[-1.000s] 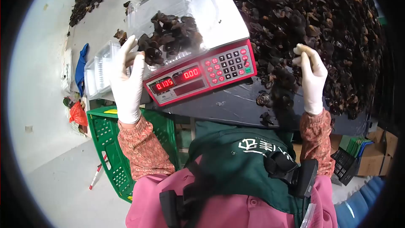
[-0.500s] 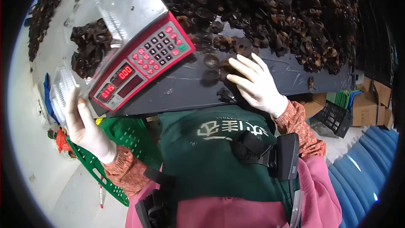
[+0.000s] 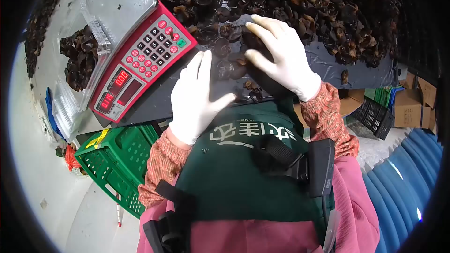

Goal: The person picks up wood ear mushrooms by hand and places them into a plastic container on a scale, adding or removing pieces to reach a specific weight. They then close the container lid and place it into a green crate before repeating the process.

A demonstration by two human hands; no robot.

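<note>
My left hand (image 3: 194,98), white-gloved, hovers at the dark table edge just right of the red scale (image 3: 145,56), thumb spread from the fingers and nothing held. Over the dark tabletop, my right hand (image 3: 281,56), also gloved, has its fingers apart beside a few loose dark fungus pieces (image 3: 224,68). A large heap of dark wet fungus (image 3: 281,0) lies beyond it. Left of the scale is a clear plastic tray holding dark pieces (image 3: 79,58). Red digits on the scale read 0.115 and 0.00.
A green perforated crate (image 3: 119,159) stands below the table at left. Cardboard boxes (image 3: 412,105) and a black crate (image 3: 372,117) are at right, above blue corrugated material (image 3: 408,178). More dark pieces (image 3: 40,33) lie at far left.
My left hand has moved right, from beside the clear tray to right of the scale. My right hand has shifted slightly up and left. The view has shifted a little.
</note>
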